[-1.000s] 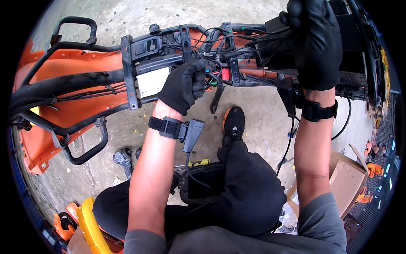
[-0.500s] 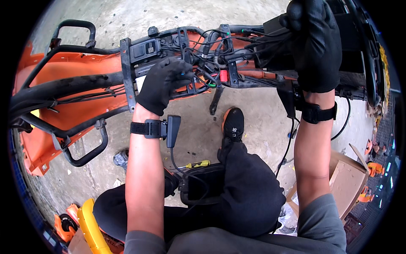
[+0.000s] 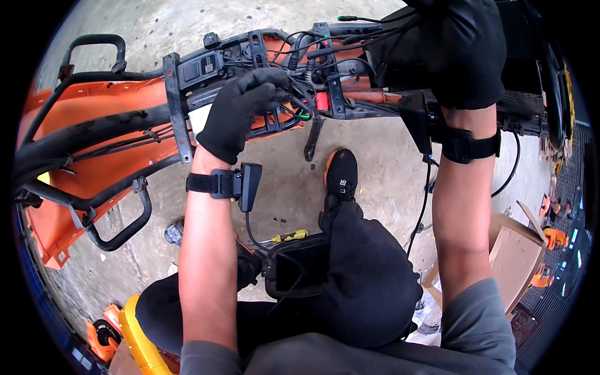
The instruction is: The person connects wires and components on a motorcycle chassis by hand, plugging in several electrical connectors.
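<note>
1. Black cables (image 3: pixel 331 50) are spread over the middle of a dark metal frame (image 3: pixel 174 100), and several are led toward the right hand (image 3: pixel 465 56) at the upper edge.
2. One green-tipped connector (image 3: pixel 344 19) is left projecting past the far rail; a red connector (image 3: pixel 322 101) is seated lower, beside a crossbar.
3. Whether the cables are gripped by the right hand cannot be told, since its fingers are turned away and partly cut off. The left hand (image 3: pixel 240 112) is half-curled just beside the wiring; whether anything is pinched in it cannot be told either.
4. For this handling of the wiring, loose ends are best kept untangled and gathered one by one, with the connectors' plugs held rather than the leads tugged, and sharp bracket edges avoided.
5. Compared with a second ago, the green-tipped connector has been brought out beyond the rail, the right hand has been rolled over, and the left hand has been drawn leftward, so that the white label (image 3: pixel 199 119) is mostly covered.
6. Farther out, a yellow-handled screwdriver (image 3: pixel 290 236) is seen near the person's legs.
</note>
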`<action>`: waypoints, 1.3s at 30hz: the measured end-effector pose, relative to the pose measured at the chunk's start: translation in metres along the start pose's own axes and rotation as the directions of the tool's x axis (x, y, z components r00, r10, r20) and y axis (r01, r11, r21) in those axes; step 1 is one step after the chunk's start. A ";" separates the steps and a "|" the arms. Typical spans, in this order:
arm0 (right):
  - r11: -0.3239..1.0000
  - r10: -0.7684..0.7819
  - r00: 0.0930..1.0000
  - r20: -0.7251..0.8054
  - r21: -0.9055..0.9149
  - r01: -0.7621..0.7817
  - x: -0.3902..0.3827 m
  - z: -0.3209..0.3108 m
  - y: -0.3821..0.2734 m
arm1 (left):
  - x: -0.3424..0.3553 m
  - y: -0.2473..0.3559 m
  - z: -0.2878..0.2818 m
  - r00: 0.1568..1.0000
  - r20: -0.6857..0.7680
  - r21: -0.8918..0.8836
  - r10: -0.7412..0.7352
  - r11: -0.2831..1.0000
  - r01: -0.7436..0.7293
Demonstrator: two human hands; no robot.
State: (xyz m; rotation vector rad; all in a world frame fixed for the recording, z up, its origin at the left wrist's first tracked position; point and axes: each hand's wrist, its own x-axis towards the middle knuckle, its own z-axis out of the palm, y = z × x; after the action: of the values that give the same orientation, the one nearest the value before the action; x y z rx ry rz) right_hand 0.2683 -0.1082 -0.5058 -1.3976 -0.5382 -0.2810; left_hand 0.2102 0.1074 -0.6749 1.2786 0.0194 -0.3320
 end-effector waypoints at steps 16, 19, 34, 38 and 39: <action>0.993 0.006 0.997 -0.083 -0.120 -0.016 -0.005 0.003 -0.004 | -0.005 -0.051 0.085 0.897 -0.149 0.869 0.415 0.487 -0.081; 0.988 -0.023 0.993 -0.117 -0.155 0.005 -0.006 0.010 0.000 | -0.004 -0.045 0.091 0.922 -0.185 0.911 0.341 0.410 0.031; 0.994 0.054 0.998 -0.041 -0.091 -0.058 -0.008 -0.002 -0.005 | 0.019 -0.038 0.040 0.935 -0.134 0.576 0.328 0.794 -0.196; 0.999 0.010 1.000 0.009 -0.047 -0.009 -0.009 -0.009 0.006 | 0.016 -0.014 0.055 0.984 -0.065 0.889 0.163 0.457 -0.017; 1.000 0.000 1.000 0.021 -0.024 0.001 -0.010 -0.009 0.010 | 0.015 -0.013 0.063 0.990 -0.090 0.941 0.107 0.334 0.050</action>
State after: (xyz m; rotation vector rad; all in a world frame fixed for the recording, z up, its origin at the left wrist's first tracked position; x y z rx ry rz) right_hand 0.2671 -0.1166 -0.5203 -1.4249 -0.5540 -0.2743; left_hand 0.2112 0.0419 -0.6713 2.5176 -0.1023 -0.2029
